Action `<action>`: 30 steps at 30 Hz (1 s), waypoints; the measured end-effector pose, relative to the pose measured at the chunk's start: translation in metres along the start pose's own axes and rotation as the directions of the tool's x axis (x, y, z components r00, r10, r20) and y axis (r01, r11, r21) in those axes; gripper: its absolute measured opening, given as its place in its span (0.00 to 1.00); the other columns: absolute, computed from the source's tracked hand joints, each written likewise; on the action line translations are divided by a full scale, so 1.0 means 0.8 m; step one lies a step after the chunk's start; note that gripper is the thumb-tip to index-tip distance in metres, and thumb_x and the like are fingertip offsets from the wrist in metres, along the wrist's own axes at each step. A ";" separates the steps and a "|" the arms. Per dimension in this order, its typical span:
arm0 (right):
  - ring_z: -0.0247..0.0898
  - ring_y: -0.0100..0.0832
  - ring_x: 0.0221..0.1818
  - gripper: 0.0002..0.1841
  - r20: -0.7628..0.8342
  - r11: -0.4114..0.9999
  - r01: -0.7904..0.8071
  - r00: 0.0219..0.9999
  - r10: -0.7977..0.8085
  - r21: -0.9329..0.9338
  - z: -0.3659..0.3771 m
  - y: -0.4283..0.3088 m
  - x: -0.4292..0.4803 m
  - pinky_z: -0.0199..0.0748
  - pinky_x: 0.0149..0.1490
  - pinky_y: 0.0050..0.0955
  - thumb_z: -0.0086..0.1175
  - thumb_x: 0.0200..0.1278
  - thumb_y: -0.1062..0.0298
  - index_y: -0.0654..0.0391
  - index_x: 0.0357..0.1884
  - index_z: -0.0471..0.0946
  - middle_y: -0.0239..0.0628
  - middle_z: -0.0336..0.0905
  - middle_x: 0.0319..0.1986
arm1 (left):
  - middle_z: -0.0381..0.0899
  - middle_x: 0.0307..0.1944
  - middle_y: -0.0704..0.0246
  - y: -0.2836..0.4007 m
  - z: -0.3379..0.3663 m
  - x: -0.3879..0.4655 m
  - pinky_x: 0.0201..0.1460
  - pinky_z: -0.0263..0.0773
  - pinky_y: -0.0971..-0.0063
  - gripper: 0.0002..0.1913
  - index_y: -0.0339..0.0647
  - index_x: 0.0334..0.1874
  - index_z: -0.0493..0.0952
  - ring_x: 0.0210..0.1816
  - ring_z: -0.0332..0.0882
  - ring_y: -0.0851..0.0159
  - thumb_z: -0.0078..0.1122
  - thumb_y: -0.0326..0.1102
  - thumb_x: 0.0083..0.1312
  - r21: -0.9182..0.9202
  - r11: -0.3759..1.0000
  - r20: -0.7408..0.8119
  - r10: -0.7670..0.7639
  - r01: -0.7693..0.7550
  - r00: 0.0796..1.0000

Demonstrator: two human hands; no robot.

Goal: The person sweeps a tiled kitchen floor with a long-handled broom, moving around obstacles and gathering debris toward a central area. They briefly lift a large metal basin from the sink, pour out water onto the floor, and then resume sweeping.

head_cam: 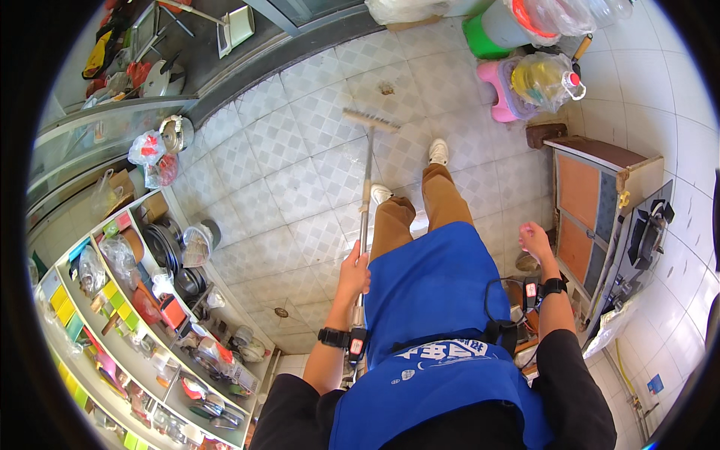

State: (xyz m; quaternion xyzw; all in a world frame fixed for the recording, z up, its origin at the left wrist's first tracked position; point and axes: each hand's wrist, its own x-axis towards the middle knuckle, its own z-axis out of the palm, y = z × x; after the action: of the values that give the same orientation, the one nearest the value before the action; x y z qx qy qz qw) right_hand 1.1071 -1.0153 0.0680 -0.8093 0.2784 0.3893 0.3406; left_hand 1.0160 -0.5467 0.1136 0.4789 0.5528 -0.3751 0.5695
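Observation:
My left hand (pixel 354 273) is wrapped around the metal pole of a long-handled floor brush (pixel 368 160). The pole runs forward beside my left leg, and its wide brush head (pixel 371 120) rests on the tiled floor (pixel 270 152) ahead of my shoes. Dark bristles show along one edge of the head. My right hand (pixel 535 242) hangs in the air to the right, fingers curled, with nothing visible in it. It is nearest to a low cabinet (pixel 579 197) with orange door panels.
Shelves (pixel 152 315) packed with kitchenware line the left side. A bucket (pixel 211 233) stands beside them. Ahead right are a pink stool (pixel 495 93), a large oil bottle (pixel 540 79) and a grey-green bin (pixel 489 34). A gas stove (pixel 647 236) tops the right cabinet. A door track (pixel 236 87) crosses ahead.

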 end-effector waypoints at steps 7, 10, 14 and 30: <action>0.73 0.24 0.28 0.08 0.009 0.999 0.054 0.998 -0.054 0.000 -0.077 -0.051 0.053 0.72 0.29 0.24 0.49 0.63 0.67 0.56 0.41 0.75 0.32 0.74 0.26 | 0.58 0.13 0.75 0.042 0.118 0.080 0.11 0.56 0.78 0.26 0.53 0.72 0.55 0.11 0.56 0.74 0.43 0.39 0.71 -0.018 0.991 -0.010 0.129 -0.129 0.992; 0.72 0.22 0.28 0.07 -0.009 0.998 0.035 0.999 -0.034 0.044 -0.120 -0.057 0.082 0.72 0.30 0.23 0.50 0.64 0.67 0.56 0.41 0.75 0.30 0.74 0.27 | 0.57 0.13 0.75 0.081 0.160 0.107 0.11 0.55 0.78 0.25 0.50 0.70 0.57 0.11 0.55 0.74 0.43 0.38 0.71 -0.083 0.976 -0.107 0.190 -0.200 0.976; 0.71 0.21 0.27 0.06 0.004 0.998 0.026 1.000 -0.026 0.056 -0.159 -0.053 0.122 0.70 0.28 0.21 0.50 0.64 0.67 0.56 0.40 0.74 0.29 0.73 0.26 | 0.56 0.13 0.76 0.160 0.190 0.150 0.10 0.53 0.79 0.22 0.46 0.67 0.59 0.11 0.54 0.75 0.43 0.37 0.71 -0.319 0.904 -0.112 0.262 -0.285 0.958; 0.70 0.21 0.27 0.06 0.079 0.996 -0.019 0.997 0.013 0.082 -0.203 -0.082 0.190 0.69 0.28 0.21 0.48 0.65 0.67 0.56 0.40 0.74 0.28 0.73 0.26 | 0.57 0.13 0.76 0.157 0.224 0.073 0.10 0.52 0.81 0.26 0.58 0.72 0.56 0.11 0.55 0.77 0.44 0.37 0.71 -0.385 0.910 -0.153 0.102 -0.155 0.983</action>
State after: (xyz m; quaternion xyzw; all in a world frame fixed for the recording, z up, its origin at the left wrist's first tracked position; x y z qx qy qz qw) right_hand 1.3079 -1.1283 0.0409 -0.7762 0.2872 0.4118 0.3815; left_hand 1.1912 -0.6800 0.0597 0.4128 0.6201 -0.1856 0.6408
